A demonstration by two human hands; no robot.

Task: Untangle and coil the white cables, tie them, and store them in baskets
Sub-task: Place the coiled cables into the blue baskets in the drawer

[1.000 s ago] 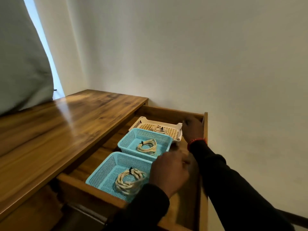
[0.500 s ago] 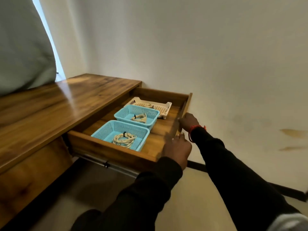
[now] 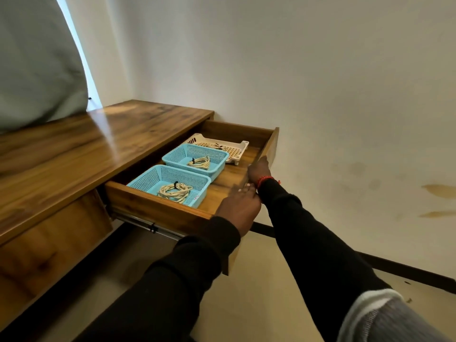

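Wooden desk (image 3: pixel 103 144) against white wall, drawer (image 3: pixel 158 208) pulled out. Inside: two blue baskets (image 3: pixel 170 176) (image 3: pixel 197 154), one white basket (image 3: pixel 234 148) at far end. Three coiled cables (image 3: pixel 175 192) (image 3: pixel 199 162) (image 3: pixel 217 146), one per basket, cream, black-tied. Your left hand (image 3: pixel 240 208) and right hand (image 3: pixel 259 169) curl over drawer's front edge.

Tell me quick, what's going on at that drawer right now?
Both hands on the drawer front: left hand, right hand. Three tied coils sit in three baskets, nearest blue basket. Drawer open. Nothing in the way.
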